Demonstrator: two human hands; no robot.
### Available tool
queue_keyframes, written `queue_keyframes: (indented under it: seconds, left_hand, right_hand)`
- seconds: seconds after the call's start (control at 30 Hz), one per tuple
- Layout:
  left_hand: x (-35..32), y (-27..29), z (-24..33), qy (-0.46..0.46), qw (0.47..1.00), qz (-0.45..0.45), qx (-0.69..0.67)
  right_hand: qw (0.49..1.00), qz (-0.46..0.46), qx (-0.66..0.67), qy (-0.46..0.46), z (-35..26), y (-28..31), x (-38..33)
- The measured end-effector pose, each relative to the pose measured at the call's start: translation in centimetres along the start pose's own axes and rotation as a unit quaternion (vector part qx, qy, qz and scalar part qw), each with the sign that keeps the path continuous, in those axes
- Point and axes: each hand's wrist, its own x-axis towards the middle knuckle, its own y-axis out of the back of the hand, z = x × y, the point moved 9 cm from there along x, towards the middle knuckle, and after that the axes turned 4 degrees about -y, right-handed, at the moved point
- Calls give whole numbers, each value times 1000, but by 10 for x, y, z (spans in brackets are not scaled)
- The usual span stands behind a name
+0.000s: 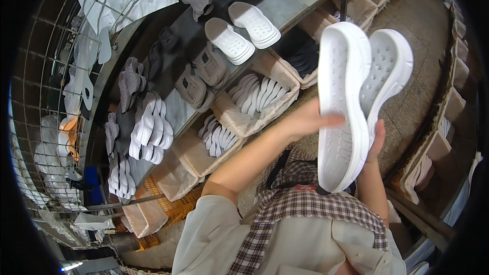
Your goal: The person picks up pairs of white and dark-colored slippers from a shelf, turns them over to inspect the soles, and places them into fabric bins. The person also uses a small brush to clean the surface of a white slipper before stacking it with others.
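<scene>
A pair of white shoe soles [342, 145] is held up in front of me at the right, insides facing me. The second sole [391, 66] lies partly behind the first, so its lower part is hidden. My left hand [311, 118] grips the front sole by its left edge, with the thumb over the rim onto the dimpled inside. From below, my right hand [377, 142] is at the soles' right edge. Its thumb points up beside them, and its other fingers are hidden behind the soles.
To the left runs a metal shelf [175, 117] with white soles [152, 127], grey soles [196, 84] and another white pair [242, 33]. Cloth-lined bins [254, 112] of soles stand under it. A wire grid [41, 97] rises at far left. More bins [425, 165] line the right.
</scene>
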Motion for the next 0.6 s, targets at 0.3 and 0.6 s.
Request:
queue_keyframes:
  seconds: [0.3, 0.6]
  left_hand:
    - [-19, 74, -53, 33, 968, 232, -86]
    - [-72, 117, -162, 201, 936, 228, -178]
  right_hand:
    - [979, 52, 20, -196, 65, -23, -1]
    - [883, 106, -31, -456, 153, -6, -32]
